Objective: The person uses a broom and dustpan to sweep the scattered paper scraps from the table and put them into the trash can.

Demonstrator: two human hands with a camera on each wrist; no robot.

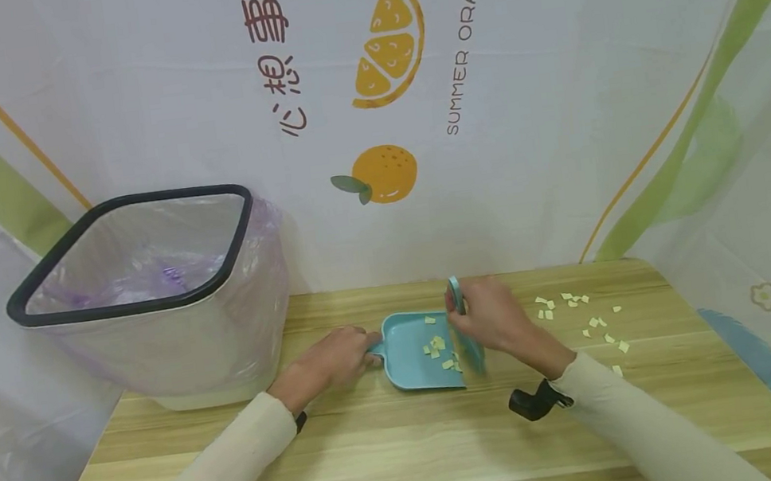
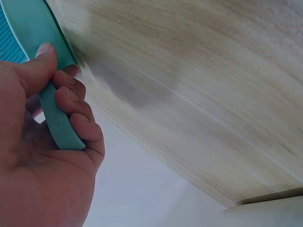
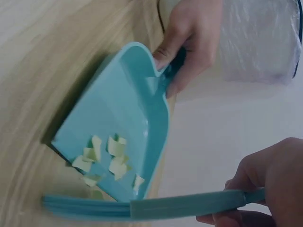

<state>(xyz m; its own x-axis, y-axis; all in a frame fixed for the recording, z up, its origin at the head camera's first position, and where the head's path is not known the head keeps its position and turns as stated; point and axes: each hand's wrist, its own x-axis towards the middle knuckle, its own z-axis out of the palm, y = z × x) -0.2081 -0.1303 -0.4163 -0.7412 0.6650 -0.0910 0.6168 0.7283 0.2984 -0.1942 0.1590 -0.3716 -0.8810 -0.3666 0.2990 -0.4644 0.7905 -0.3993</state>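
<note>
A teal dustpan (image 1: 413,349) lies on the wooden table, its front lip facing right. My left hand (image 1: 342,358) grips its handle (image 2: 61,118), fingers curled round it in the left wrist view. In my right hand (image 1: 492,316) is a small teal brush (image 3: 175,204), held by its handle, its bristles (image 3: 87,205) down at the dustpan's lip. Several pale yellow paper scraps (image 3: 116,161) sit in the dustpan near the lip, and a scrap or two lie at its edge by the bristles.
More yellow scraps (image 1: 594,322) are scattered on the table (image 1: 413,462) to the right of the brush. A bin (image 1: 176,354) with a black rim and a purple-tinted liner stands at the back left. A white printed sheet (image 1: 531,134) hangs behind the table.
</note>
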